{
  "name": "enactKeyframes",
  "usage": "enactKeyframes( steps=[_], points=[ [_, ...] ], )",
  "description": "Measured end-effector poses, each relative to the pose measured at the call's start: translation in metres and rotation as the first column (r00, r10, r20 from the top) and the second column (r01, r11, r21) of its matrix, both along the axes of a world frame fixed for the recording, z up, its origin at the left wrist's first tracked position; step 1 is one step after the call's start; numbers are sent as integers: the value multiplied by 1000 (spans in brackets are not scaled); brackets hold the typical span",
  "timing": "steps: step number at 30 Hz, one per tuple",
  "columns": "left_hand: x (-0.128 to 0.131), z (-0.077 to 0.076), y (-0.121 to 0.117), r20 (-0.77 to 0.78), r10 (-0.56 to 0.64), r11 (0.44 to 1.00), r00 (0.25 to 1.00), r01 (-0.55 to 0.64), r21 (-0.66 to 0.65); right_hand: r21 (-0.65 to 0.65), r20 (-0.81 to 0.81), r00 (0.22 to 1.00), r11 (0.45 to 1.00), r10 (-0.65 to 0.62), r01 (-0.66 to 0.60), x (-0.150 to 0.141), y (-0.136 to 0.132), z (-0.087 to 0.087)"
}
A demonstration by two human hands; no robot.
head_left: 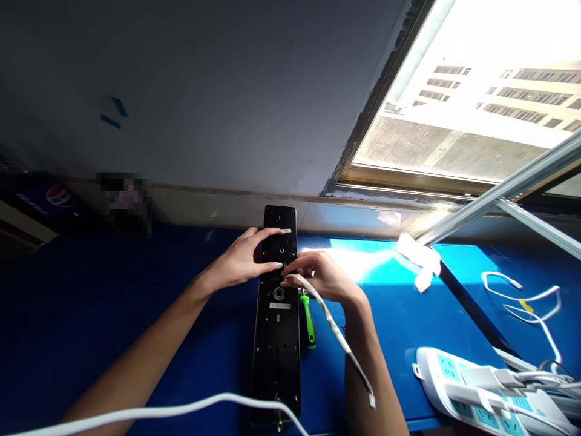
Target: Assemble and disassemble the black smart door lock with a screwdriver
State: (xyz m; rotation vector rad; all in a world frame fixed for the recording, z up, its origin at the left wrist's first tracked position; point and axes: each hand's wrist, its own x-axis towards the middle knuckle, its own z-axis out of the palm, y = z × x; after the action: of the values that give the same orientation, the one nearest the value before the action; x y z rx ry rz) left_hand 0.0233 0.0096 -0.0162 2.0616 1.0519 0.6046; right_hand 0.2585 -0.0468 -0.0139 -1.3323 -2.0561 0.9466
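A long black smart door lock panel [276,315] lies lengthwise on the blue workbench [390,321], with a round keyhole fitting and small labels on its face. My left hand [238,260] grips its upper part, fingers spread across the face. My right hand [318,277] pinches a white flat ribbon cable [329,315] close to the panel's middle, and the cable trails down towards the lower right. A green-and-black screwdriver [308,321] lies right next to the panel, its tip hidden beneath my right hand.
A white multi-socket power strip [449,375] with plugged-in cords lies at the lower right. A loose white cable [521,297] sits behind it, and another white cord [181,409] crosses the foreground. Metal rails [499,197] cross the upper right below a bright window [463,91].
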Motion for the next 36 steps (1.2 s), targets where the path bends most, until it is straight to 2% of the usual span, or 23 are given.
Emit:
enactKeyframes(
  steps=[4, 8, 11, 16, 25, 31, 36],
  points=[
    [0, 0, 2, 6, -5, 1000, 1000, 5, -23, -115, -8, 996, 990, 86, -86, 20, 3, 12],
    [1, -5, 4, 100, -7, 998, 995, 13, -58, -112, -74, 997, 993, -29, 21, 27, 13, 16],
    [4, -8, 4, 131, -4, 996, 991, 16, -90, -125, -101, 987, 986, -128, 115, 23, 19, 11],
    [6, -9, 4, 181, 8, 989, 983, 19, -146, -256, -187, 976, 964, -116, 65, 16, 20, -1],
    [5, -9, 4, 210, 35, 976, 977, 13, -220, -359, -350, 918, 932, -187, 54, 9, 24, -18],
    [6, -7, 1, 174, 61, 981, 983, -27, -190, -342, -300, 927, 933, -225, 115, 5, 19, -16],
    [4, -2, -2, 110, 31, 991, 993, -16, -136, -331, -140, 955, 921, -263, 205, 17, 7, -11]
  ],
)
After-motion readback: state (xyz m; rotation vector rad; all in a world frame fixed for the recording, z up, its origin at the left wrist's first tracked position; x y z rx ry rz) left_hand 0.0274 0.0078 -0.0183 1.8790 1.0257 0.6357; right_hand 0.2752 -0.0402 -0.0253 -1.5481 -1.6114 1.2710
